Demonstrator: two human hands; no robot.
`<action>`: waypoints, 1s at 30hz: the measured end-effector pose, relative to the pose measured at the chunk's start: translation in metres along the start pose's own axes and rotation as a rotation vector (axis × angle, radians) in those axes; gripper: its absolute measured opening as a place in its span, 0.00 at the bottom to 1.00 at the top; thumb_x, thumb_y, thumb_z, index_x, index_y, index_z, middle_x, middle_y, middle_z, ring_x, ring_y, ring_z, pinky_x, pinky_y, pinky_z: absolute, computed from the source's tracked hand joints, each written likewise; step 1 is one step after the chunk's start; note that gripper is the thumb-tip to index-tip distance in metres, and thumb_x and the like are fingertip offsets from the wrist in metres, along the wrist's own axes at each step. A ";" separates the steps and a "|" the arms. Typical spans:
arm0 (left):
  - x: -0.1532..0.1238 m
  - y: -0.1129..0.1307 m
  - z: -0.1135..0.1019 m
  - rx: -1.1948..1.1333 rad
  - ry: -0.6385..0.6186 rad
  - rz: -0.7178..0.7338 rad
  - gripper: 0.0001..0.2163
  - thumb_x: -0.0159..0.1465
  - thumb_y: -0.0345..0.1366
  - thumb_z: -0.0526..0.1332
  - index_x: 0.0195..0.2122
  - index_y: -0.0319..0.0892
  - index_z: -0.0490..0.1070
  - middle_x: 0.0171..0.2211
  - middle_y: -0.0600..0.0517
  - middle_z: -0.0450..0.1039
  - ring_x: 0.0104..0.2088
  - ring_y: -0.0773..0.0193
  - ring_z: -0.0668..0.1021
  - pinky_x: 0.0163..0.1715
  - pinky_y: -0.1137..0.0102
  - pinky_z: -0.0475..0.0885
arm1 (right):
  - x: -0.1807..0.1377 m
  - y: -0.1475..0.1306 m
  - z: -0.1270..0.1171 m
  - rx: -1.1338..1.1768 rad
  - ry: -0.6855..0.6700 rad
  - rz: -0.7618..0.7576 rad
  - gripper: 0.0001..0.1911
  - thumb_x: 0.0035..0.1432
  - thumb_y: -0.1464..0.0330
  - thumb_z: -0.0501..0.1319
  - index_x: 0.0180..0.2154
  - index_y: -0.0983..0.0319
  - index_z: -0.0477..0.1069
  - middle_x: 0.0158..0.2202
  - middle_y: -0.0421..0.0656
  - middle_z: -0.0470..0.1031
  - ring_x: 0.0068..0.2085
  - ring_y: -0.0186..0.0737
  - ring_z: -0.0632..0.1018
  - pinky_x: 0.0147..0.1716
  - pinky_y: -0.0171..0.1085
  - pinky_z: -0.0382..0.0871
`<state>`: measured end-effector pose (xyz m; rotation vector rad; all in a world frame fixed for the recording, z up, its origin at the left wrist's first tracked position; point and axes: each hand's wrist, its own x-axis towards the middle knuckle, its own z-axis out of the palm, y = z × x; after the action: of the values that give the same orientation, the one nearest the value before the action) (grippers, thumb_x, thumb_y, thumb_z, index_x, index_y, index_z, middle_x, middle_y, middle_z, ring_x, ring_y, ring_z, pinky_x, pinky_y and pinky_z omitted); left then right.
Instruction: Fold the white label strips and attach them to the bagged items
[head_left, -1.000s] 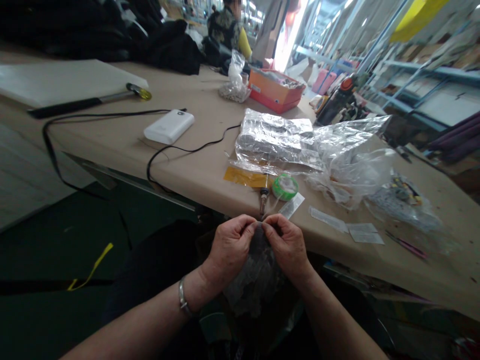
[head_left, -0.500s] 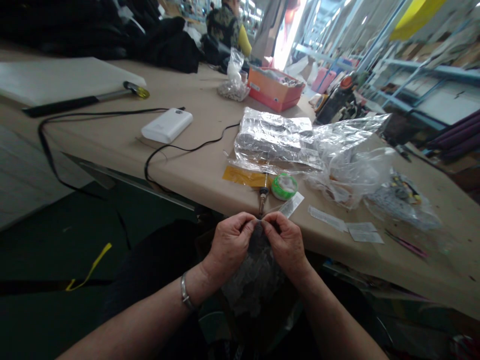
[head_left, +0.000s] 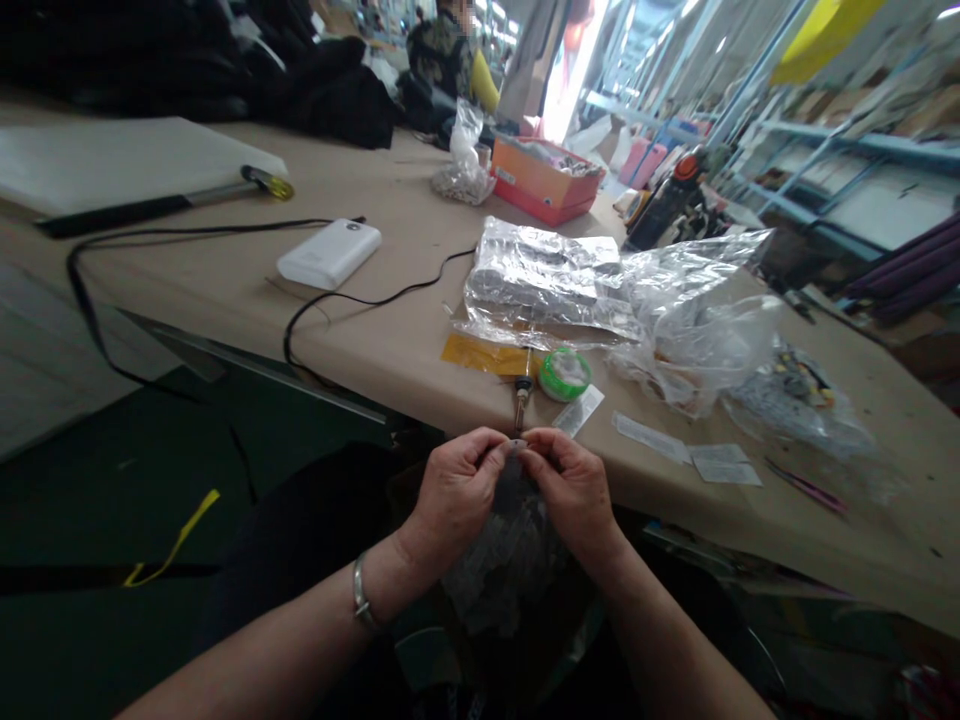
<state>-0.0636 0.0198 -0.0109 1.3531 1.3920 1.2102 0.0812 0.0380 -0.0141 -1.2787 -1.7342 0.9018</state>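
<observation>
My left hand (head_left: 456, 492) and my right hand (head_left: 574, 490) are held together just below the table's near edge, fingers pinched against each other. Between the fingertips is a small grey piece (head_left: 516, 446), too small to name. Under both hands hangs a crumpled clear plastic bag with dark contents (head_left: 504, 560), resting on my lap. A silver bangle sits on my left wrist. Right above my hands, a small tool with a dark tip (head_left: 520, 391) and a green tape roll (head_left: 566, 373) lie on the table.
The tan table (head_left: 390, 330) carries a white power bank (head_left: 328, 253) with a black cable, foil and clear plastic bags (head_left: 600, 285), paper slips (head_left: 651, 438), an orange box (head_left: 544, 180) and a hammer-like tool (head_left: 157, 205). Another person sits far back.
My hands stayed pinched together and shifted only slightly; the view drifted a little, so table items sit a bit further left.
</observation>
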 end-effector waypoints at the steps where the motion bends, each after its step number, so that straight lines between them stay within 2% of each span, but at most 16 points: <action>1: -0.003 0.000 -0.001 -0.008 -0.010 -0.011 0.08 0.60 0.36 0.57 0.29 0.40 0.73 0.24 0.55 0.73 0.26 0.69 0.72 0.28 0.77 0.66 | -0.004 -0.001 -0.005 -0.038 -0.019 -0.015 0.05 0.55 0.67 0.60 0.35 0.61 0.70 0.25 0.36 0.71 0.26 0.31 0.72 0.28 0.29 0.65; 4: -0.010 -0.004 -0.003 -0.020 -0.032 -0.070 0.09 0.59 0.37 0.57 0.29 0.40 0.74 0.24 0.54 0.74 0.26 0.67 0.73 0.26 0.76 0.67 | -0.011 -0.003 -0.024 -0.265 -0.007 -0.120 0.04 0.57 0.67 0.59 0.31 0.61 0.69 0.24 0.37 0.71 0.26 0.32 0.72 0.28 0.30 0.66; 6: -0.011 -0.011 -0.004 -0.027 -0.028 -0.111 0.08 0.58 0.38 0.58 0.31 0.41 0.76 0.27 0.53 0.77 0.29 0.65 0.76 0.29 0.74 0.69 | -0.009 -0.001 -0.037 -0.467 0.059 -0.238 0.05 0.58 0.68 0.57 0.32 0.61 0.70 0.28 0.40 0.73 0.30 0.36 0.73 0.33 0.33 0.67; 8: -0.011 -0.019 -0.005 -0.028 -0.014 -0.144 0.08 0.57 0.36 0.60 0.33 0.42 0.78 0.32 0.51 0.79 0.34 0.62 0.78 0.35 0.73 0.70 | -0.003 0.004 -0.047 -0.671 0.105 -0.338 0.08 0.57 0.67 0.58 0.39 0.62 0.71 0.38 0.46 0.75 0.41 0.44 0.74 0.43 0.41 0.67; 10: -0.009 -0.027 -0.007 -0.015 -0.006 -0.155 0.09 0.56 0.36 0.61 0.35 0.44 0.78 0.36 0.51 0.80 0.38 0.60 0.78 0.40 0.72 0.70 | 0.003 0.012 -0.052 -0.837 0.106 -0.389 0.16 0.56 0.68 0.59 0.47 0.63 0.69 0.48 0.50 0.73 0.51 0.52 0.69 0.51 0.49 0.62; 12: -0.009 -0.033 -0.008 -0.006 -0.022 -0.165 0.09 0.56 0.37 0.61 0.36 0.45 0.79 0.37 0.51 0.79 0.39 0.59 0.78 0.41 0.71 0.70 | 0.006 0.021 -0.053 -0.917 0.093 -0.411 0.18 0.56 0.69 0.59 0.50 0.62 0.68 0.51 0.49 0.71 0.54 0.52 0.68 0.54 0.52 0.59; 16: -0.011 -0.033 -0.006 -0.022 -0.057 -0.192 0.08 0.56 0.37 0.60 0.32 0.44 0.79 0.32 0.51 0.79 0.35 0.59 0.78 0.36 0.71 0.69 | 0.006 0.037 -0.054 -0.834 0.132 -0.485 0.13 0.59 0.71 0.57 0.46 0.61 0.71 0.47 0.47 0.75 0.51 0.47 0.71 0.53 0.48 0.62; 19: -0.013 -0.020 0.007 -0.108 -0.125 -0.253 0.07 0.56 0.37 0.61 0.26 0.41 0.77 0.25 0.52 0.77 0.30 0.63 0.76 0.31 0.73 0.67 | 0.003 0.041 -0.058 -0.676 0.175 -0.532 0.11 0.60 0.73 0.55 0.42 0.60 0.73 0.44 0.45 0.77 0.49 0.43 0.73 0.50 0.46 0.66; 22: -0.015 -0.003 0.027 -0.382 -0.235 -0.454 0.08 0.56 0.38 0.62 0.27 0.38 0.75 0.25 0.51 0.75 0.26 0.67 0.74 0.29 0.73 0.67 | -0.006 0.037 -0.060 -0.527 0.206 -0.580 0.11 0.59 0.75 0.55 0.39 0.59 0.73 0.41 0.44 0.78 0.48 0.42 0.74 0.50 0.46 0.67; 25: -0.015 0.012 0.046 -0.778 -0.340 -0.643 0.11 0.57 0.41 0.61 0.34 0.37 0.73 0.30 0.49 0.75 0.27 0.67 0.75 0.31 0.71 0.70 | -0.025 0.026 -0.059 -0.471 0.141 -0.649 0.10 0.58 0.74 0.57 0.38 0.58 0.73 0.39 0.42 0.78 0.49 0.42 0.74 0.50 0.47 0.67; 27: -0.013 0.018 0.057 -0.942 -0.352 -0.670 0.09 0.57 0.37 0.62 0.34 0.36 0.73 0.29 0.49 0.74 0.26 0.69 0.75 0.28 0.74 0.69 | -0.038 0.020 -0.058 -0.478 0.093 -0.678 0.09 0.57 0.74 0.57 0.38 0.57 0.73 0.38 0.41 0.78 0.48 0.42 0.74 0.50 0.47 0.67; 30: -0.008 0.021 0.067 -0.960 -0.298 -0.690 0.04 0.54 0.30 0.64 0.31 0.35 0.72 0.24 0.51 0.73 0.22 0.72 0.72 0.22 0.77 0.66 | -0.047 0.018 -0.064 -0.525 0.062 -0.662 0.11 0.58 0.73 0.57 0.41 0.56 0.72 0.40 0.42 0.78 0.49 0.42 0.73 0.50 0.46 0.67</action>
<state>0.0066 0.0170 -0.0034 0.3044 0.7542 0.9281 0.1546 0.0033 -0.0103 -0.9015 -2.2203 0.0226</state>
